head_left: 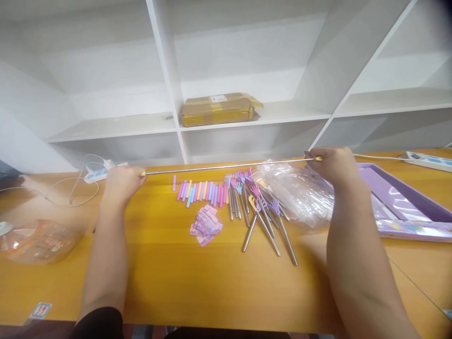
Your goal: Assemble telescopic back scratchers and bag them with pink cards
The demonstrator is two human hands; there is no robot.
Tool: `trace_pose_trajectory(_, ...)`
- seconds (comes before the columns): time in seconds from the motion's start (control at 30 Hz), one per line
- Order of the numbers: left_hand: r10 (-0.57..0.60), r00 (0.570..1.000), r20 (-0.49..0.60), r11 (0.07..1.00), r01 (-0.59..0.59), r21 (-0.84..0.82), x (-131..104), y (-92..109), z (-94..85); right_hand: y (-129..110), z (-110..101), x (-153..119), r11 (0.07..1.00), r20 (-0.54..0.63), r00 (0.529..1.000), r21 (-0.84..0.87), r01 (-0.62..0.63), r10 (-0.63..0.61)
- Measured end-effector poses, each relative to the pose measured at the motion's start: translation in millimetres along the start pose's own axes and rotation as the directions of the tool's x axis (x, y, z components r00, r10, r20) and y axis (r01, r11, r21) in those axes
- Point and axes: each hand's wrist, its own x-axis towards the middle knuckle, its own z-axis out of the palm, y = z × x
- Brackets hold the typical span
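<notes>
A long thin metal rod (226, 166) stretches between my hands above the back of the table. My left hand (125, 182) is closed on its left end, where a bit of yellow shows. The other end, also yellow, is in my closed right hand (332, 165). Below the rod lie a row of pastel tubes (203, 192), a small pile of pink and purple cards (206, 223) and several metal sticks with colored hand-shaped heads (261, 207).
Clear plastic bags (300, 193) and a purple tray (406, 197) lie on the right. An orange-tinted plastic jar (42, 241) lies at the left. Power strips (96, 175) with cables are along the back. A taped parcel (219, 109) sits on the white shelf (289, 113).
</notes>
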Motion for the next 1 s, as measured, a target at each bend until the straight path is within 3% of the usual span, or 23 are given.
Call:
trace_pose_trajectory(0.1,-0.012,1.0,-0.008,1.0,0.012,-0.019,-1.6,-2.9,-1.0,-3.3,-5.2,0.5,0.994,0.08,0.997,0.11,-0.017,0.008)
trace_pose_trajectory(0.27,-0.021,0.999,-0.035,0.999,0.019,-0.05,-6.2,-11.1,-4.2,-12.5,-7.8,1.2,0.976,0.075,0.997,0.214,-0.033,0.018)
trace_pose_trajectory(0.6,0.037,0.999,-0.005,0.999,-0.037,0.019,-6.7,-10.8,-6.2,-12.7,-9.9,-1.2,0.962,0.058,0.998,0.266,-0.053,0.039)
trace_pose_trajectory(1.0,0.043,0.997,0.067,0.996,-0.048,0.077,-11.4,-5.1,-21.4,-7.0,-6.8,-1.2,0.956,0.012,1.0,0.292,-0.018,0.015)
